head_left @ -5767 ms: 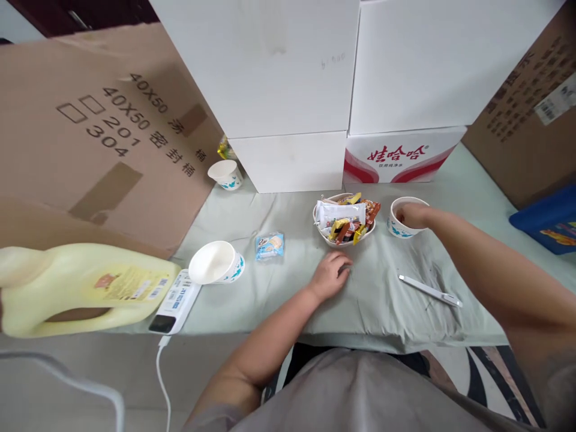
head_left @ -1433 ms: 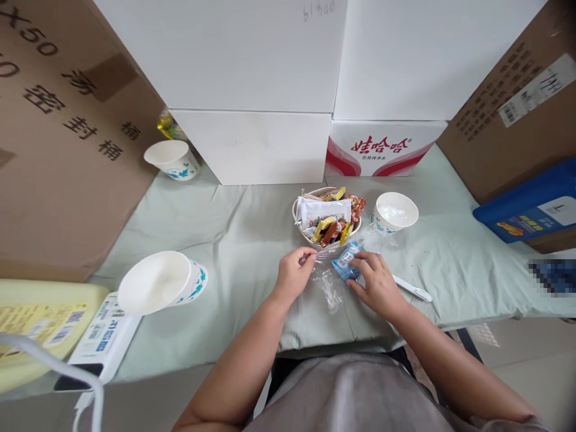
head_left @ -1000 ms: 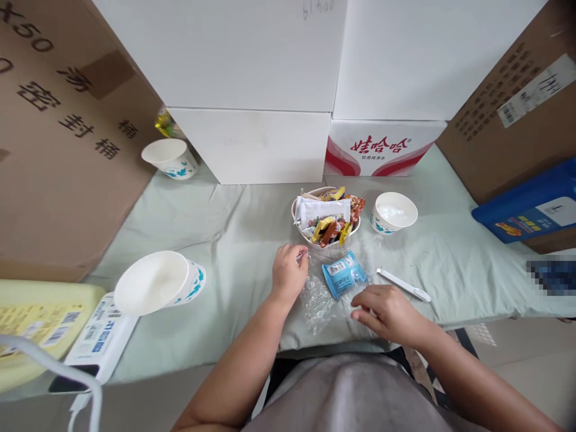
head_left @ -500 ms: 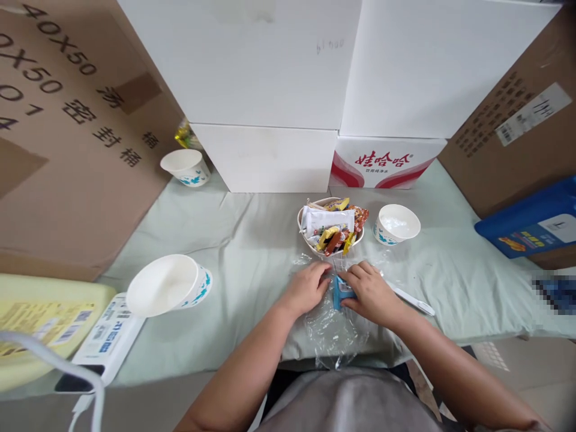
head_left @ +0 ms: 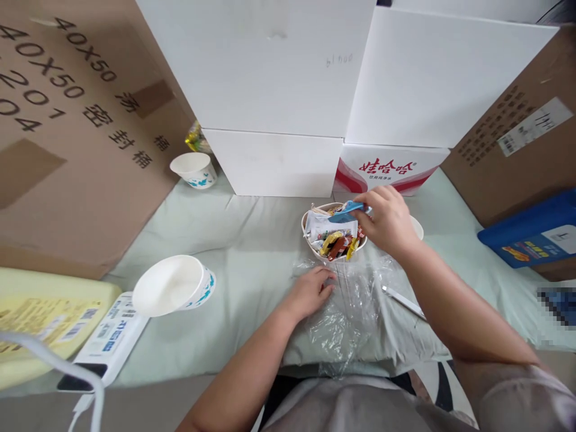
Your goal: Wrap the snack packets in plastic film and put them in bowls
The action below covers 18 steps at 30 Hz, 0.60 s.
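My right hand holds a small blue snack packet over the bowl of mixed wrapped snacks. On the pale green cloth, my left hand rests with its fingers pressing the left edge of a crumpled clear plastic sheet. The plastic sheet lies just in front of the bowl. A white paper cup stands behind my right wrist and is mostly hidden by it.
A white pen-like stick lies right of the plastic sheet. A tipped paper cup rests on a white power strip at the left, beside a yellow jug. Another cup stands far left. White and brown boxes wall the back.
My right hand lifted the blue packet off the plastic sheet and carried it up over the snack bowl. My left hand stayed on the sheet's edge.
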### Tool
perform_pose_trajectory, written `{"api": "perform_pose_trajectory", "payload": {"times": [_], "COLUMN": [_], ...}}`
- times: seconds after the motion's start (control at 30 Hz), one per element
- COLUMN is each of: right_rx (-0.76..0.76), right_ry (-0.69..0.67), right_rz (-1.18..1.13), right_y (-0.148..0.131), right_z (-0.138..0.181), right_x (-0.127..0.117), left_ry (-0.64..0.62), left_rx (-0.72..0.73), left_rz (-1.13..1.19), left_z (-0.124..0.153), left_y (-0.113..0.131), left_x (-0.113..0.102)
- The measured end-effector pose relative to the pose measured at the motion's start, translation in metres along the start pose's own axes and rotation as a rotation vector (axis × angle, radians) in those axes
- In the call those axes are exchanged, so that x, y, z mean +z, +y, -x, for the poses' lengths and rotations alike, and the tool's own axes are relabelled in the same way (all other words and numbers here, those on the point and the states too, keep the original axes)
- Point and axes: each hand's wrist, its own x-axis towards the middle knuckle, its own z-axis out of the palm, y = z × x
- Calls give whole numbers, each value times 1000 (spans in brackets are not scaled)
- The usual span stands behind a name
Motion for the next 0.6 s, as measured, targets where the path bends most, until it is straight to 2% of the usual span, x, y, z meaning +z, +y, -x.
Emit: {"api": "perform_pose_trajectory", "payload": {"times": [0.1,0.17,0.3,0.47,0.6], "right_rx": [-28,-51,-67,-115,-155], "right_ry": [-261,-366,-370,-503,-479], "right_rz": [111,118,62,33,106], "right_y": [-11,-19,-24,-14,-12], "right_z": [-19,-25,-27,-20,-18], "right_x": [17,23,26,37,44], "left_ry": [3,-7,-41,-61,-65], "left_rx": [9,-4,-44,-58,-68], "left_rz": [-10,-12,-16,-41,-43], "left_z": [-1,-2,-2,-2,-3], "left_y": [-2,-2,0,3,3], "left_x": [1,1,-1,-3,-4]}}
